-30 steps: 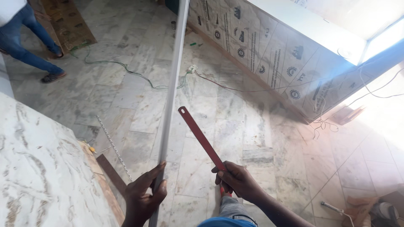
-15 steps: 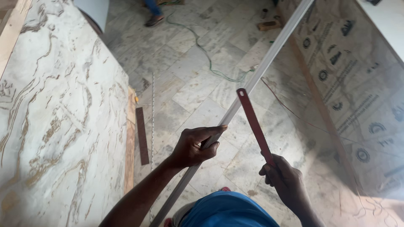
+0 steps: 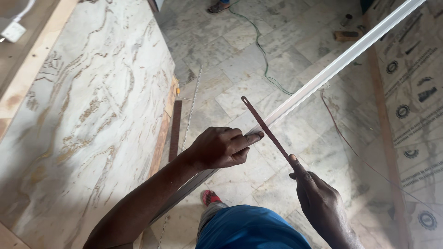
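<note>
Marble-tile floor [image 3: 240, 60] w/ a green cable [image 3: 260, 50] across it; marble-pattern panel [image 3: 87, 115] on your left, printed sheet [image 3: 415, 92] on the right.

Change vs 0.5 s ago: the red-brown hacksaw blade [image 3: 265, 127] has come down and now lies across the long white trim strip [image 3: 332, 71], touching it just past your left index tip. Before, the blade was held up clear of the strip. Reads like you're lining up on a cut spot, not stroking yet, imo.

Left hand [image 3: 219, 147]: fingers wrapped round the strip, index stretched out along it toward the blade.
Right hand [image 3: 318, 200]: closed round the blade's lower end, thumb up along the blade.

Strip runs from under your left hand diagonally up to top right, off the floor. Its lower end is hidden behind your arm.
</note>
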